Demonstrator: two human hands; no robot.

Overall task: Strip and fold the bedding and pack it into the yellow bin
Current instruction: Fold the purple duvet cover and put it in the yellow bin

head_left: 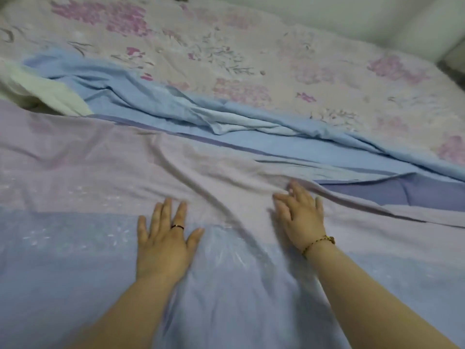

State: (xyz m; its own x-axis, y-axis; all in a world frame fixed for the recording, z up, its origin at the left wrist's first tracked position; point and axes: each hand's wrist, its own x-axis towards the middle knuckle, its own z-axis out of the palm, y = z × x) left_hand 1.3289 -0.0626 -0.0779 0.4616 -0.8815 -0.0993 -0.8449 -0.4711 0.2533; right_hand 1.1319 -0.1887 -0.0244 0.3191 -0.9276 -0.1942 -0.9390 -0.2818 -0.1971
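Observation:
A lilac and pale-blue sheet (125, 167) lies spread over the near half of the bed, with long creases running through its middle. My left hand (164, 238) presses flat on it with straight fingers, a dark ring on one finger. My right hand (300, 215) lies flat on the same sheet a little further right, fingers straight and slightly blurred, a beaded bracelet on the wrist. Beyond the sheet's far edge a blue layer (176, 102) is bunched in folds. The yellow bin is out of sight.
A floral pink-and-lilac bed cover (276, 61) spans the far half of the bed. A cream-coloured piece of bedding (37, 91) sits at the left edge. A pale wall (352, 11) runs behind the bed, with a dark gap at the far right corner.

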